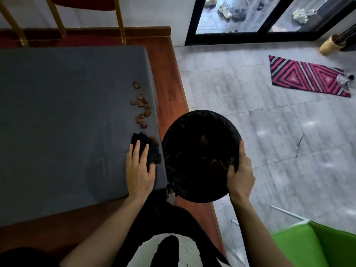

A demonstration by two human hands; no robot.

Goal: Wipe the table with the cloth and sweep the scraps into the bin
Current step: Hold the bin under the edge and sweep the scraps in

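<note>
table: [57, 122] grey top, mostly bare, sits on a red-brown wood platform [173, 83]; right edge runs alongside the bin
chair: [63, 14] one, gold legs, red seat, behind the table's far edge
left hand: [138, 170] flat, fingers spread, pressing down on the cloth, not gripping it
cloth: [152, 151] one, black, bunched, at the table's right edge near the front corner
scraps: [142, 108] brown bits, roughly a dozen in a loose line along the right edge beyond the cloth; a few touch the cloth's far side; exact count unclear
bin: [200, 155] one, round, black liner, just beside the table edge, tilted toward the camera; some scraps show inside
right hand: [240, 174] clamped on the bin's near right rim
floor: [250, 93] pale grey tiles
rug: [306, 76] one, red-striped, well apart on the right
green seat: [312, 245] lower right corner
</note>
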